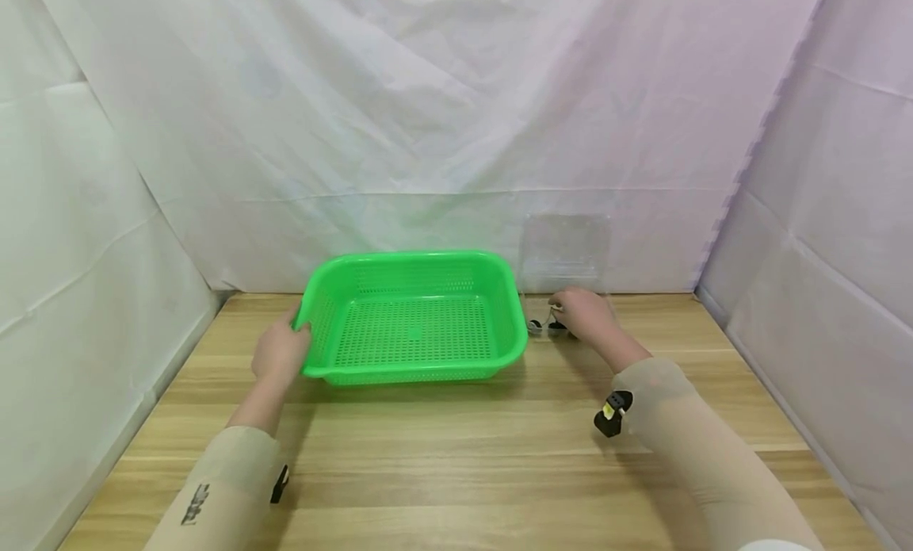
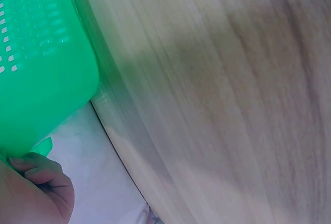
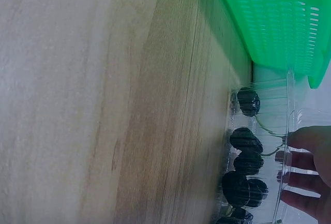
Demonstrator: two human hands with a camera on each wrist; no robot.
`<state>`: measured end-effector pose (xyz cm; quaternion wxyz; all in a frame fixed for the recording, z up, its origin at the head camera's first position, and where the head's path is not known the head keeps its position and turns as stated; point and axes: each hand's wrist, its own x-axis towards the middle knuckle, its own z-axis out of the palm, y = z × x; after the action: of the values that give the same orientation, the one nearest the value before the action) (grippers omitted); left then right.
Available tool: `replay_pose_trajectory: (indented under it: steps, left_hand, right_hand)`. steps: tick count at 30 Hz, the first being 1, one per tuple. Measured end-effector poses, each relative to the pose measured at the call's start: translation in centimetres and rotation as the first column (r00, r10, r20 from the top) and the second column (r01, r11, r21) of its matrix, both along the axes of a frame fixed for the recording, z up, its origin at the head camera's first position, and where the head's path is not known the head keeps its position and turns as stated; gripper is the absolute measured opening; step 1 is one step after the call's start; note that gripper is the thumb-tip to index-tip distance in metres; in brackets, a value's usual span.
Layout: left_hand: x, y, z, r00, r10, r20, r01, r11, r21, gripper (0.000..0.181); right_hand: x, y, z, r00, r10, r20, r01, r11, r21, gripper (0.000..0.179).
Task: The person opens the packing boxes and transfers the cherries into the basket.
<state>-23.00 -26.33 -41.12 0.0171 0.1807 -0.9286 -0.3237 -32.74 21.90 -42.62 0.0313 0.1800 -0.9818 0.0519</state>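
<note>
My left hand (image 1: 281,349) grips the left rim of a green perforated plastic basket (image 1: 414,370), thumb over the edge. In the left wrist view the curled fingers (image 2: 49,175) show beside the basket's corner. To the basket's right, my right hand (image 1: 586,315) reaches into a clear plastic box (image 3: 269,92). Inside lie several dark cherries (image 3: 245,140) with thin stems. In the right wrist view the thumb and fingers (image 3: 305,182) are spread and fairly straight, tips just past the box's upper edge, beside the stems. The cherries lie low in the box, below the fingertips.
The box's clear lid (image 1: 567,246) stands raised at the back, before a white cloth wall (image 1: 428,123). White cloth also hangs at the left and right. Everything stands on a wood-grain table (image 1: 442,464).
</note>
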Motion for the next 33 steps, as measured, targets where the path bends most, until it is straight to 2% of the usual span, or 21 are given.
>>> replay_pose_trajectory:
  steps: [16, 29, 33]
  left_hand:
    - [0.0, 0.0, -0.3, 1.000, 0.009, -0.022, -0.008, 1.000, 0.019, 0.056]
    - [0.1, 0.0, -0.2, 1.000, 0.000, -0.031, 0.001, 1.000, 0.028, 0.056]
    - [0.0, 0.0, -0.2, 1.000, 0.002, -0.025, -0.002, 1.000, 0.025, 0.056]
  right_hand:
    - [0.2, 0.4, 0.1, 0.998, 0.051, -0.022, -0.052, 0.999, -0.013, 0.017]
    - [0.5, 0.3, 0.9, 0.997, 0.079, 0.009, -0.078, 0.997, -0.019, 0.008]
    - [0.5, 0.1, 1.5, 0.995, 0.094, 0.031, -0.094, 0.996, -0.010, 0.011]
